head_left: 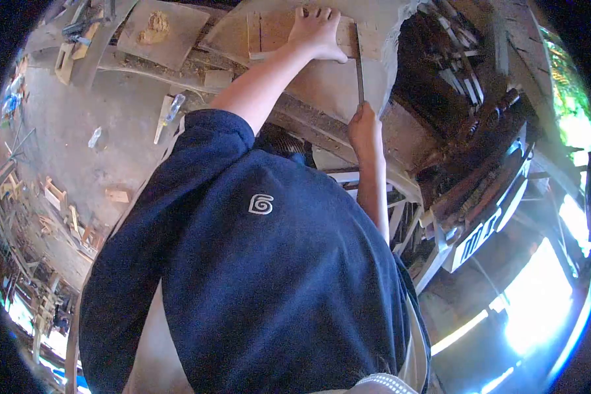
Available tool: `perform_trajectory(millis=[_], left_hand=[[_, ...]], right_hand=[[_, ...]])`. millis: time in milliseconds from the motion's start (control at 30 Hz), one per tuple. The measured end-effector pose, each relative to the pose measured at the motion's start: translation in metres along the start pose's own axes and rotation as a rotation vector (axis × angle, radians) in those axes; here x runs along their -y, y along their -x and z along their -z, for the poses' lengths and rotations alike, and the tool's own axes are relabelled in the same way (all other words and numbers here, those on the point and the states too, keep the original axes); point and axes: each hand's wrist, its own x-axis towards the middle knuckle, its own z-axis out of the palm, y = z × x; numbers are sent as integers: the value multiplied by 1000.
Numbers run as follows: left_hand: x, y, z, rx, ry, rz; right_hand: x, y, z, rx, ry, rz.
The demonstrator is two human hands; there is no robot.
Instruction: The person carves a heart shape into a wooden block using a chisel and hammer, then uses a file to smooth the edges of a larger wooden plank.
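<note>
My left hand lies spread on a light wooden board, fingers apart and thumb towards the right. In my right hand is the near end of a handsaw, my fingers wrapped around its handle. The saw's narrow dark blade shows almost edge-on. It points away from me and crosses the board to the right of my left thumb. A piece of the board shows beyond the blade. Under the board is a worn, pale wooden work surface.
A square panel with a heap of shavings lies at the upper left. A plastic bottle is left of my left arm. Timber offcuts are piled on the right. Wood pieces lie on the concrete floor.
</note>
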Motion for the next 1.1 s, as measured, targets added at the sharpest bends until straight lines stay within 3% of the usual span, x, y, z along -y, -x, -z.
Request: perform_trajectory(millis=[100, 300, 367, 500, 567, 633, 767, 933, 1000, 1100], left_hand=[[-10, 7, 37, 136, 91, 26], [-12, 4, 41, 169, 96, 16], [-13, 6, 39, 222, 89, 25], [-11, 8, 33, 129, 62, 36], [-12, 8, 35, 112, 71, 23], [-14, 4, 40, 258, 72, 60], [-12, 4, 36, 223, 68, 48], [-11, 5, 35, 191, 62, 47], [-11, 4, 34, 182, 70, 52], [-12, 4, 35, 216, 69, 51]], right_hand=[[8, -13, -2, -13, 6, 37], [25, -79, -15, -75, 41, 146], [18, -63, -12, -33, 39, 112], [3, -10, -4, -18, -49, 25], [3, -20, -7, -35, -38, 29], [4, -35, -11, -53, -29, 27], [14, -67, -17, -66, -14, 145], [7, -22, -3, -28, -38, 94], [5, -1, 1, 27, -33, -29], [10, -16, -5, -19, -26, 26]])
